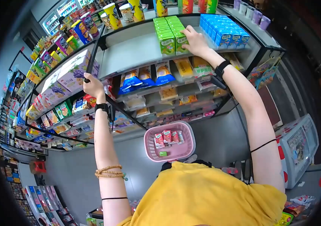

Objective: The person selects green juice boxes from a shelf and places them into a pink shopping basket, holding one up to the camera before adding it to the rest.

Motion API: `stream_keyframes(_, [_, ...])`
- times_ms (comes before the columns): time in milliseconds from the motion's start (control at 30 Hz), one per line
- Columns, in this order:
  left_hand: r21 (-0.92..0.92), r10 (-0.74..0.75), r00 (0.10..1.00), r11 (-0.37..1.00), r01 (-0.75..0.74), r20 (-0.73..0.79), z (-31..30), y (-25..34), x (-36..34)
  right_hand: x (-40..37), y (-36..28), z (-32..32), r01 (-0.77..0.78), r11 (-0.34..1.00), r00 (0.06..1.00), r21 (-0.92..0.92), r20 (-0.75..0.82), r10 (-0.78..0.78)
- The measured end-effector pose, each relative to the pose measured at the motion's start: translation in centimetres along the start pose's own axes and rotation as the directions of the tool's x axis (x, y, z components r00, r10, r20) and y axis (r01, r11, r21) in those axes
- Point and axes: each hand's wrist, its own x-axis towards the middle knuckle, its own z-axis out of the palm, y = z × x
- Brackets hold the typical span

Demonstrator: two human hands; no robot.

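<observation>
My right hand [197, 42] is at the right side of a block of green drink cartons [167, 44] on the upper shelf. Its fingers bend over the top of the front right carton, and the thumb presses low on its side. Just right of this hand stand rows of blue drink cartons [224, 37]. My left hand [93, 86] is wrapped around the black shelf post [92, 64] at the corner of the rack. Purple-and-white boxes with grape pictures [67, 75] stand behind and left of that hand.
A pink basket [191, 141] on the floor holds several small red-and-pink cartons [166, 136] and a green item [163, 153]. Bagged snacks [163, 73] fill the shelf below. Chip cans [112, 15] line the top. A glass-topped freezer [299, 150] stands at right.
</observation>
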Motion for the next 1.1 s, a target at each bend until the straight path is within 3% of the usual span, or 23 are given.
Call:
stream_keyframes(333, [-0.017, 0.003, 1.0, 1.0, -0.003, 0.021, -0.1, -0.2, 0.0, -0.5, 0.4, 0.5, 0.086, 0.995, 0.995, 0.043, -0.046, -0.084])
stream_keyframes(733, [-0.069, 0.046, 0.999, 0.997, -0.047, -0.009, 0.0, 0.0, -0.2, 2.2, 2.2, -3.7, 0.345, 0.938, 0.89, 0.028, 0.309, -0.336])
stream_keyframes(833, [-0.057, 0.033, 0.999, 0.998, -0.033, 0.008, -0.2, 0.1, -0.1, 3.5, 3.0, -3.9, 0.392, 0.916, 0.874, 0.09, 0.274, -0.401])
stream_keyframes(867, [-0.066, 0.057, 0.998, 0.996, -0.058, -0.018, -0.1, 0.3, -0.2, 3.7, 3.4, -3.3, 0.418, 0.901, 0.888, 0.115, 0.158, -0.432])
stream_keyframes(1100, [-0.043, 0.02, 0.999, 0.999, -0.019, 0.025, -0.4, 0.6, -0.2, 3.5, 2.7, -1.7, 0.235, 0.961, 0.972, 0.146, -0.01, -0.236])
